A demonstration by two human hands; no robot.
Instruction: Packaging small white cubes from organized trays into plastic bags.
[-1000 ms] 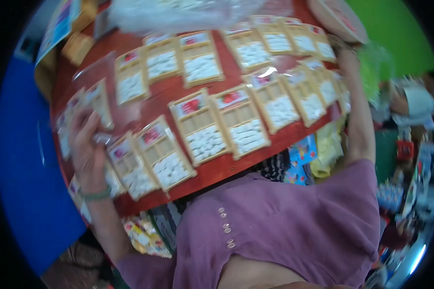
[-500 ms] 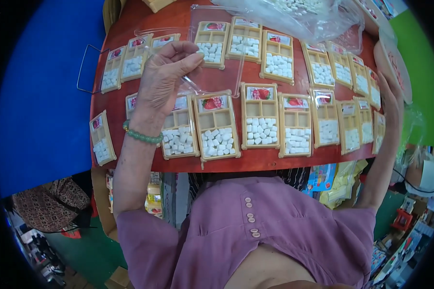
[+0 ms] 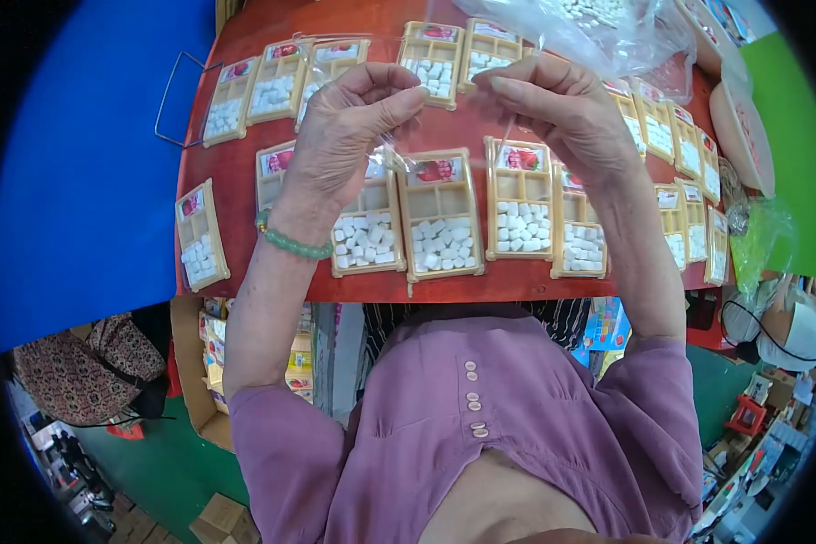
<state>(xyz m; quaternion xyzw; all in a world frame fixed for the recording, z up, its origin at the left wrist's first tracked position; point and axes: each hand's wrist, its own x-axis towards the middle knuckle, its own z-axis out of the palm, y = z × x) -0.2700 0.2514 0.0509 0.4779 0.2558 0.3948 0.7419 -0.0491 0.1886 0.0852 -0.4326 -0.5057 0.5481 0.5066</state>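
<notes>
My left hand [image 3: 358,136], with a green bead bracelet [image 3: 295,245] on its wrist, is closed in a pinch on a clear rectangular plastic piece [image 3: 399,161] over the red table. Its outline is faint, so I cannot tell whether it is a bag or a cover. Opposite it, my right hand [image 3: 571,113] pinches with thumb and forefinger, seemingly on the same clear plastic. Below the hands lie cream compartment trays [image 3: 442,213], each with a strawberry picture card at its top. Small white pieces [image 3: 523,227] fill their large lower compartments. My forearms partly cover some trays.
More filled trays stand in two rows across the red table [image 3: 317,288]. A crumpled clear bag of white pieces [image 3: 598,14] lies at the far side. Pale bowls [image 3: 743,127] stand at the right edge. A wire handle [image 3: 177,100] juts out at the left.
My right hand has come from the trays at the far right to the middle, opposite my left. The left has shifted slightly right with the clear plastic. The view has also shifted.
</notes>
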